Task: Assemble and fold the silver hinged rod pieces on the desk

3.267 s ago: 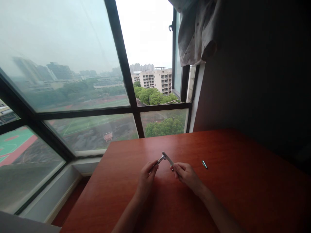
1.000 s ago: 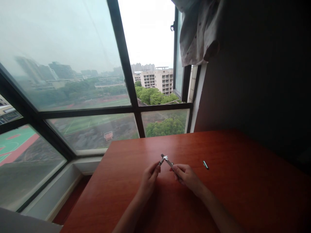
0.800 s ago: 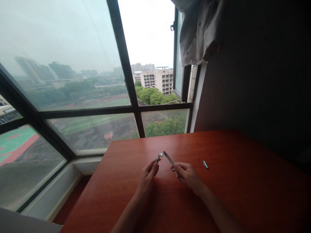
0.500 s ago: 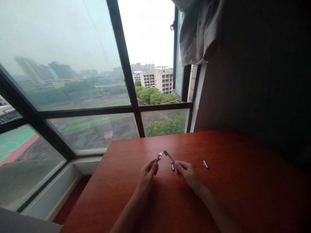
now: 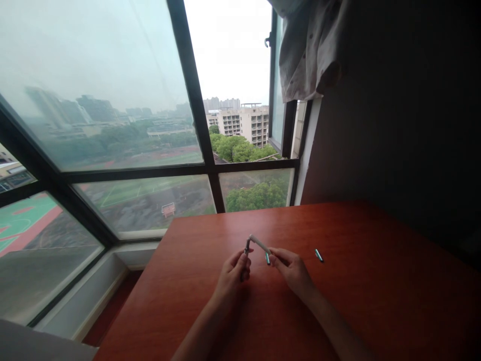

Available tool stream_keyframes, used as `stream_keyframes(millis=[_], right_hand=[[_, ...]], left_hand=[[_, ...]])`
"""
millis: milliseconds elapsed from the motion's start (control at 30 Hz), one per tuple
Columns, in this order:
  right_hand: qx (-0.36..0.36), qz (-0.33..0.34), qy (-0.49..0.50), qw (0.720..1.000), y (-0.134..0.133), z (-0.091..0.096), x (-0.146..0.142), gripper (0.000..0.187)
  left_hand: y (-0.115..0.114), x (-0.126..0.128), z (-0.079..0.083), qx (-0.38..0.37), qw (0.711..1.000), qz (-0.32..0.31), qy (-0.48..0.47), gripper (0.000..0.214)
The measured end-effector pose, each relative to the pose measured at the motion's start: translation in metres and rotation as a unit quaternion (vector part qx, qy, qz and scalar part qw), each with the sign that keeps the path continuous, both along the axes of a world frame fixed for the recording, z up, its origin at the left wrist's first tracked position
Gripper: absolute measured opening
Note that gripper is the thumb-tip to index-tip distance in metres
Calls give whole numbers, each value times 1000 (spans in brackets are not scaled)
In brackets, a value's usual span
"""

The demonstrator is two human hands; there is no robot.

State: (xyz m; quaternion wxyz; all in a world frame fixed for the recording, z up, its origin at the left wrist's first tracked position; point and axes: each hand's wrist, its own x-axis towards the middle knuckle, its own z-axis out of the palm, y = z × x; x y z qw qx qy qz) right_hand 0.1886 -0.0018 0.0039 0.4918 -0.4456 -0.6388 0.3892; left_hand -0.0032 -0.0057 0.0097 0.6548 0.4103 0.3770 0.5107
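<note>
Well, the left hand pinched a small metal tool with thumb and fingers, and the right hand pinched a thin pale stick. Both were up over the red table, tips touching or nearly so. The stick might have slipped off, because the tool's end looked tiny. If it dipped, the right hand might have bumped a small green piece just beside it.

Over the table, brush sits right of handle.
</note>
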Motion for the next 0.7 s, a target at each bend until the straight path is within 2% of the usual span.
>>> stream_keyframes(millis=[133, 333, 467, 700], right_hand=[[26, -45, -28, 998, 1, 0, 1, 32], [66, -16, -49, 996, -2, 3, -1, 25], [107, -25, -63, 992, -2, 5, 0, 23], [152, -47, -133, 978, 2, 2, 8, 26]], left_hand=[[-3, 3, 4, -40, 998, -15, -45, 40], [-7, 6, 5, -75, 995, -23, -57, 38], [-9, 6, 7, -84, 992, -44, -82, 33], [-11, 0, 14, -137, 965, -108, -195, 27]])
